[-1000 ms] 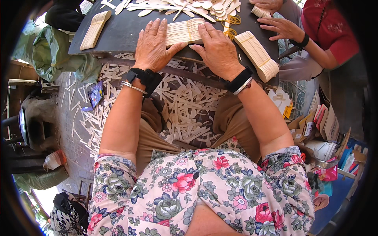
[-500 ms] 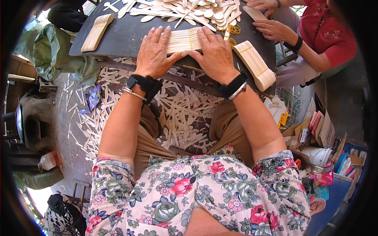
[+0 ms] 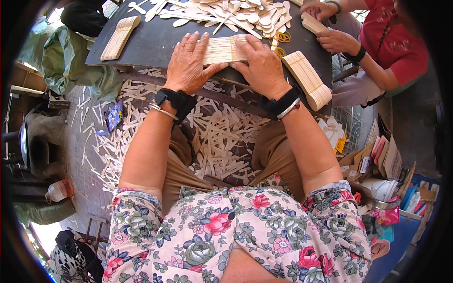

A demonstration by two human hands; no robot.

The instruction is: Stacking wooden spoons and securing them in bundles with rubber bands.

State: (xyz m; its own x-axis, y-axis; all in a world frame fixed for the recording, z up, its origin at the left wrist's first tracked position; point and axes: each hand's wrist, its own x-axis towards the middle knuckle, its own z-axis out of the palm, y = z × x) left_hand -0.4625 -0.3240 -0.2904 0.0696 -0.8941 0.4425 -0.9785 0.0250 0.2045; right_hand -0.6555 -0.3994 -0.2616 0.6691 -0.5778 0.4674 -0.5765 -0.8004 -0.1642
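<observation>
A stack of pale wooden spoons (image 3: 218, 51) with a rubber band around it lies on the dark table, between my two hands. My left hand (image 3: 188, 65) presses its left end, fingers stretched along it and thumb at the near side. At the right end, my right hand (image 3: 261, 63) grips with its fingers over the top and its thumb along the near edge. Both ends of the stack are partly hidden under my hands. Just right of my right hand rests another banded bundle (image 3: 306, 80), and a third bundle (image 3: 121, 37) lies at the table's left.
Loose wooden spoons (image 3: 236, 14) are heaped at the table's far side, beside yellow rubber bands (image 3: 282, 37). Many more spoons (image 3: 217, 141) litter the floor below. At the right, a co-worker in red holds a spoon stack (image 3: 313, 22). Cardboard boxes (image 3: 384, 153) stand at lower right.
My right hand's fingers have shifted slightly on the stack and look more bent. The co-worker's hands have turned their stack and drawn closer around it. My left hand keeps its grip.
</observation>
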